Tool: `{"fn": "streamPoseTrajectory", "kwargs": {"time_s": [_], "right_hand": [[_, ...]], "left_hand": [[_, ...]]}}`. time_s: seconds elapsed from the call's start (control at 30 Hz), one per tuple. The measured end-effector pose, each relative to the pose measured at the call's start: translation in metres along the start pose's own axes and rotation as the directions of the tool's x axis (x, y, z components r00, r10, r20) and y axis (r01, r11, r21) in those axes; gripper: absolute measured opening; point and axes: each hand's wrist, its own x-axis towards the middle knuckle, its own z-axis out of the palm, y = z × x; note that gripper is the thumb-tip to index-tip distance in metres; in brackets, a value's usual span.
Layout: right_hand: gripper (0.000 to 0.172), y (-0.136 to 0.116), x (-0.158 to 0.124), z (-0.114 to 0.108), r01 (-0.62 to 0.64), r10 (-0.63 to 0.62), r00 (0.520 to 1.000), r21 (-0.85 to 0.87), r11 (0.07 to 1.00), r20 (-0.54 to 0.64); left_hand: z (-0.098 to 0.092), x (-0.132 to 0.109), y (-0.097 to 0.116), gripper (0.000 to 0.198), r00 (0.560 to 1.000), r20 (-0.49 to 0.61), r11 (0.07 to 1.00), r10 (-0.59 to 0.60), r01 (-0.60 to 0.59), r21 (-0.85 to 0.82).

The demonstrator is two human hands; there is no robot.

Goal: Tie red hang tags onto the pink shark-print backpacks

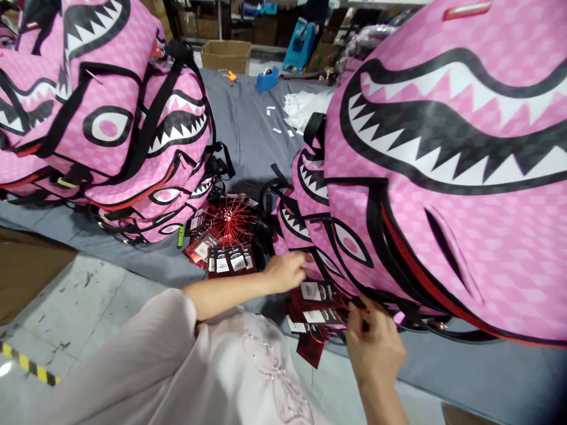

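Note:
A big pink backpack (469,195) printed with a shark mouth lies on the grey table cover (248,130) at the right, atop more of the same kind. My left hand (287,270) reaches to the lower edge of that stack, fingers curled against the pink fabric beside a red hang tag (316,292). My right hand (374,345) is closed in a pinch at the bag's black and red edge, holding something I cannot make out, with more red tags (312,345) hanging just left of it.
A second pile of pink shark backpacks (110,124) fills the left. Between the piles lies a fan of red tags (228,233) with white labels. Cardboard boxes (225,56), a blue tape dispenser (268,78) and white scraps sit at the back. Floor with yellow-black tape (29,366) lies below.

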Motion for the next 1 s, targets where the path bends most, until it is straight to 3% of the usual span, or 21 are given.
{"fn": "streamPoseTrajectory", "kwargs": {"time_s": [0.03, 0.07, 0.1, 0.13, 0.17, 0.2, 0.27, 0.37, 0.43, 0.53, 0.6, 0.7, 0.83, 0.93, 1.0], "right_hand": [[0.030, -0.010, -0.004, 0.004, 0.064, -0.065, 0.998, -0.016, 0.998, -0.018], [0.027, -0.021, -0.006, 0.012, 0.130, -0.130, 0.991, 0.003, 0.992, -0.014], [0.024, -0.035, -0.006, 0.024, 0.199, -0.201, 0.980, 0.056, 0.978, 0.016], [0.023, -0.051, -0.004, 0.040, 0.269, -0.278, 0.959, 0.126, 0.955, 0.063], [0.024, -0.069, 0.002, 0.059, 0.327, -0.352, 0.930, 0.194, 0.925, 0.109], [0.026, -0.088, 0.010, 0.082, 0.375, -0.422, 0.891, 0.253, 0.892, 0.169], [0.033, -0.127, 0.035, 0.131, 0.439, -0.510, 0.815, 0.281, 0.853, 0.276], [0.038, -0.175, 0.075, 0.196, 0.534, -0.547, 0.708, 0.167, 0.829, 0.447], [0.035, -0.194, 0.093, 0.226, 0.554, -0.515, 0.685, 0.090, 0.827, 0.515], [0.033, -0.207, 0.102, 0.247, 0.542, -0.476, 0.697, 0.041, 0.839, 0.536], [0.033, -0.211, 0.101, 0.247, 0.548, -0.463, 0.695, 0.011, 0.836, 0.550], [0.031, -0.212, 0.099, 0.225, 0.540, -0.414, 0.714, -0.067, 0.839, 0.565], [0.027, -0.186, 0.085, 0.166, 0.358, -0.234, 0.825, -0.155, 0.921, 0.515], [0.023, -0.148, 0.057, 0.117, 0.087, -0.071, 0.939, -0.034, 0.996, 0.335], [0.021, -0.125, 0.033, 0.092, -0.058, 0.028, 0.978, 0.142, 0.988, 0.205]], "left_hand": [[-0.019, -0.008, -0.019, 0.019, 0.979, -0.190, 0.996, -0.080, 0.084, 0.014], [-0.040, -0.015, -0.039, 0.019, 0.908, -0.395, 0.986, -0.142, 0.166, 0.028], [-0.060, -0.022, -0.059, 0.020, 0.803, -0.572, 0.971, -0.170, 0.236, 0.042], [-0.078, -0.026, -0.078, 0.028, 0.702, -0.689, 0.952, -0.181, 0.300, 0.056], [-0.094, -0.029, -0.094, 0.040, 0.647, -0.739, 0.934, -0.189, 0.350, 0.068], [-0.107, -0.029, -0.109, 0.054, 0.634, -0.745, 0.919, -0.207, 0.388, 0.075], [-0.122, -0.024, -0.132, 0.078, 0.692, -0.665, 0.901, -0.281, 0.430, 0.067], [-0.125, -0.011, -0.152, 0.090, 0.748, -0.549, 0.888, -0.374, 0.460, 0.022], [-0.124, -0.003, -0.160, 0.087, 0.746, -0.542, 0.885, -0.386, 0.466, 0.011], [-0.124, 0.003, -0.167, 0.080, 0.756, -0.539, 0.892, -0.372, 0.452, 0.020], [-0.126, 0.006, -0.170, 0.074, 0.765, -0.531, 0.896, -0.366, 0.443, 0.021], [-0.130, 0.010, -0.175, 0.066, 0.761, -0.526, 0.896, -0.380, 0.444, -0.004], [-0.135, 0.015, -0.169, 0.065, 0.741, -0.546, 0.873, -0.392, 0.486, 0.033], [-0.132, 0.014, -0.136, 0.068, 0.743, -0.638, 0.898, -0.203, 0.401, 0.180], [-0.119, 0.009, -0.100, 0.056, 0.800, -0.595, 0.962, -0.078, 0.217, 0.166]]}}
